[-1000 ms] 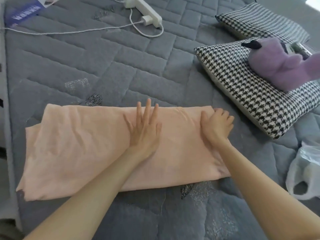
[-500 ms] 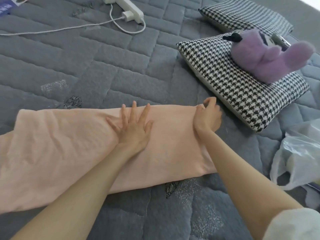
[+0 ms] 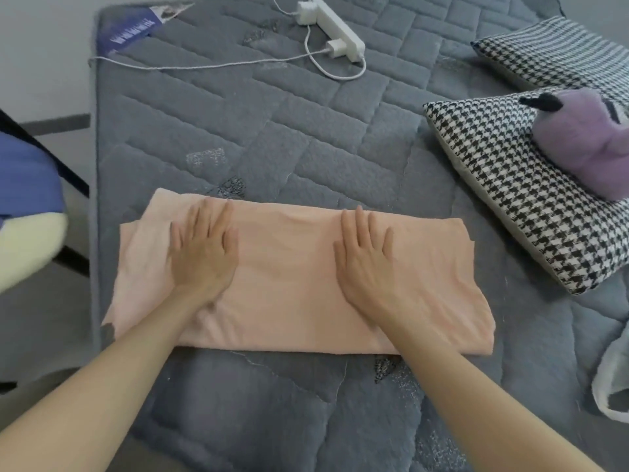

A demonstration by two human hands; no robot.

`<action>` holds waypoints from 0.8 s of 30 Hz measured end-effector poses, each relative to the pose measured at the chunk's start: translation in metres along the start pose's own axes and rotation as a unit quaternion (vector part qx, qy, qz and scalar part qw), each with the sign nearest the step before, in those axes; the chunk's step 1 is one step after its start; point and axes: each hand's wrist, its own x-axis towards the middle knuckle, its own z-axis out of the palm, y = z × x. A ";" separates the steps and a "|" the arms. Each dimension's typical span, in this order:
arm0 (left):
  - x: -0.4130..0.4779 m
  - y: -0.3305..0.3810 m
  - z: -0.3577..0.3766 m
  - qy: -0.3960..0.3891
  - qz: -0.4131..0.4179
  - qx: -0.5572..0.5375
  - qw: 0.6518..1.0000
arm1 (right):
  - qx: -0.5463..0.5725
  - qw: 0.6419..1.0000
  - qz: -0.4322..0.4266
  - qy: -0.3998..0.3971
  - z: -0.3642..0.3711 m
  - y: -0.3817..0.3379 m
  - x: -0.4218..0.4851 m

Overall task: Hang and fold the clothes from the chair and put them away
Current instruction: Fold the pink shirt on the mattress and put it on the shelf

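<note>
A peach-pink garment (image 3: 292, 281), folded into a long band, lies flat on the grey quilted mattress (image 3: 258, 131), running left to right across the near middle of it. The left hand (image 3: 204, 253) presses palm-down on the band's left part, fingers straight and slightly spread, pointing away from the person. The right hand (image 3: 366, 257) lies flat in the same way on the right part, fingers straight and close together. Neither hand curls round the cloth; both rest open on top of it. The garment's left end shows looser layers that stick out unevenly, and its lower left corner reaches the mattress edge.

At the far end of the mattress sits a white power strip (image 3: 335, 27) with a charger plugged in and a thin white cable (image 3: 204, 64) trailing left. To the right lie two houndstooth pillows (image 3: 503, 185), the nearer one carrying a purple plush toy (image 3: 585, 144). At the left edge of the view, off the mattress, are blue and pale yellow fabrics (image 3: 27, 206), perhaps clothes on a chair, though the view is too cropped to be sure. A pale grey cloth (image 3: 612, 376) shows at the lower right.
</note>
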 end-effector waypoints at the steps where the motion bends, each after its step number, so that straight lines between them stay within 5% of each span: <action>1: 0.005 -0.015 -0.005 0.000 -0.013 0.007 1.000 | 0.011 1.000 -0.024 -0.006 0.003 -0.013 0.001; 7: 0.020 -0.082 -0.027 -0.013 -0.124 -0.003 0.992 | 0.035 0.991 -0.124 -0.026 0.031 -0.099 0.011; 14: 0.008 -0.090 -0.041 -0.040 -0.100 -0.063 0.992 | 0.036 0.981 -0.183 -0.050 0.043 -0.166 0.033; 19: -0.023 -0.087 -0.068 0.016 -0.141 -0.138 0.980 | 0.040 0.970 -0.232 -0.066 0.026 -0.159 0.046; 24: -0.056 -0.074 -0.075 -0.059 -0.191 -0.122 0.972 | 0.098 0.980 -0.167 -0.052 0.001 -0.166 0.075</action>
